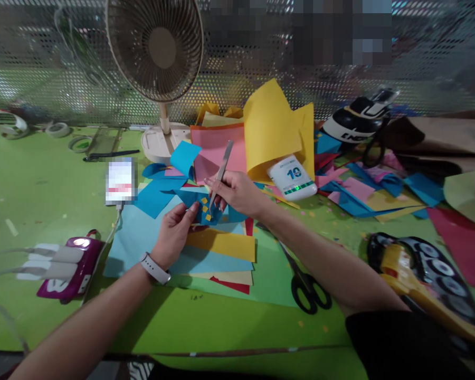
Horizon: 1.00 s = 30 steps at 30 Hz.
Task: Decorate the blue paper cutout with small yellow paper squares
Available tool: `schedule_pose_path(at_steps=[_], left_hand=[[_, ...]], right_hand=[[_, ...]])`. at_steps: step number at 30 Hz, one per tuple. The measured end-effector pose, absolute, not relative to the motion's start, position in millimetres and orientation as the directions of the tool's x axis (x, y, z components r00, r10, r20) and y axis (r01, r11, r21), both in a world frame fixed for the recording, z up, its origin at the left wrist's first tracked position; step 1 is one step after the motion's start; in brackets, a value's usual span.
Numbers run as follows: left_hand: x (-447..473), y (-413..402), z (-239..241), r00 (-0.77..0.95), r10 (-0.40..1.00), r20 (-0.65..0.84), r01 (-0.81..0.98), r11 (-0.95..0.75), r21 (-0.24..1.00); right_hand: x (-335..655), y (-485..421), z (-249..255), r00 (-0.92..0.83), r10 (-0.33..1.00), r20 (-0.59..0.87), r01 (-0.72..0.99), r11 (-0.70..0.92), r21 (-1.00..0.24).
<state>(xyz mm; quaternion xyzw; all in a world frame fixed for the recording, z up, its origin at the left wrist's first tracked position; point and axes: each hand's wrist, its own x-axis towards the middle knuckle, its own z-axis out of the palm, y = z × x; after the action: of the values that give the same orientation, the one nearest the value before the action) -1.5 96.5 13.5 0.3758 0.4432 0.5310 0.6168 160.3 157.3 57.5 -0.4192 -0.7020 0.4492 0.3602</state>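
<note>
Perforated metal screen (229, 79) at back, green tabletop (43, 200) in front, v. cluttered w/ paper & tools. L hand (173, 232) pinches a small blue paper piece (192, 198) betw. thumb & fingers, over the stacked sheets (132, 245), approx. mid-table; can't tell if it touches them. R hand (237, 192) has its fingers closed on metal tweezers (224, 164), tips down at the same piece. Hands are close tog. but look apart. A few little yellow squares (205, 209) sit on the blue; can't tell if the tips grip one, or if any are stuck down.

Risks, my guess: if squares are loose, a tilt of the L hand could slide them off, & they'd be hard to spot nr the yellow strip (229, 246) or amongst the scraps (356, 192) to the R. Pressing too hard w/ the tips might dent or tear the blue, as it's prob. thin & held up by fingers. Fan (162, 47) stands behind, a bit L; can't tell if it's on, but a draught could lift light bits. Scissors (306, 295) lie by the R forearm, so a careless pull-back could snag them. White tub (293, 178) leans nr the R wrist, might get knocked
</note>
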Motion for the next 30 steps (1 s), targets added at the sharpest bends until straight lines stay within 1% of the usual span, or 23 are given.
schedule_pose_path(at_steps=[9,14,20,24,30], left_hand=[[-0.6,94.4,17.2,0.037,0.988,-0.150,-0.325,0.154,0.933],[-1.9,93.8,14.9,0.002,0.990,-0.140,-0.299,0.134,0.945],[-4.0,92.8,14.8,0.111,0.991,-0.073,-0.318,0.105,0.942],[-4.4,92.9,13.9,0.140,0.989,-0.043,-0.320,0.086,0.943],[-4.1,93.2,13.3,0.142,0.989,-0.037,-0.318,0.081,0.945]], right_hand=[[162.3,157.9,54.9,-0.394,0.909,0.133,0.266,0.252,-0.930],[161.7,157.5,55.5,-0.391,0.913,0.117,0.273,0.236,-0.933],[161.8,157.9,54.5,-0.402,0.906,0.129,0.272,0.253,-0.928],[161.7,157.2,55.4,-0.400,0.908,0.129,0.267,0.250,-0.931],[161.1,156.8,55.6,-0.391,0.913,0.115,0.263,0.231,-0.937]])
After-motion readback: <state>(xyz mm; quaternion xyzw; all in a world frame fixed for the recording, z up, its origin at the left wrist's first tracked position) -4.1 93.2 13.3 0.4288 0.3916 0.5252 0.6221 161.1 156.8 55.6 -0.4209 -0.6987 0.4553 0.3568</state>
